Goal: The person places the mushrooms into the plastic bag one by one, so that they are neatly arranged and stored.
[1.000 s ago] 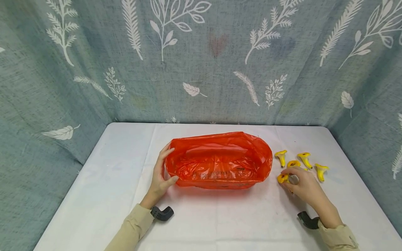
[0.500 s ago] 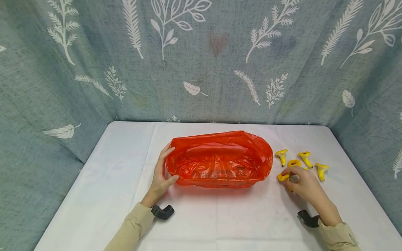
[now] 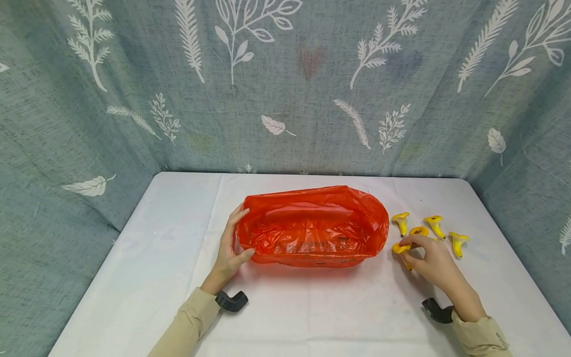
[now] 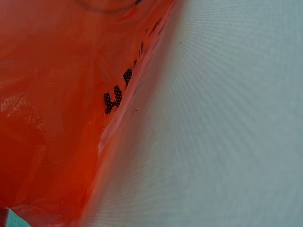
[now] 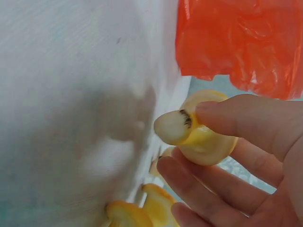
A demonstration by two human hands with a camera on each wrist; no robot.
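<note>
Main change: the yellow mushroom point(image 3: 401, 248) in the right hand point(image 3: 430, 260) now sits slightly higher, cap more edge-on, stem showing below. Hand is pinching it between thumb and fingers; the right wrist view confirms. Reads to me as pick-up under way, no transfer yet: mushroom is just right of the red bag point(image 3: 308, 213), outside it. (Can't tell if the stem tip fully clears the white table point(image 3: 348, 307).)

Vs a second ago: small delta otherwise. Left hand point(image 3: 229, 253) holds the bag's left end, thumb and a fingertip at the rim, same pose as then. Bag mouth still open. Other mushrooms point(image 3: 458, 244) unmoved, beside and beyond the right hand; slight frame drift looks like head motion.
</note>
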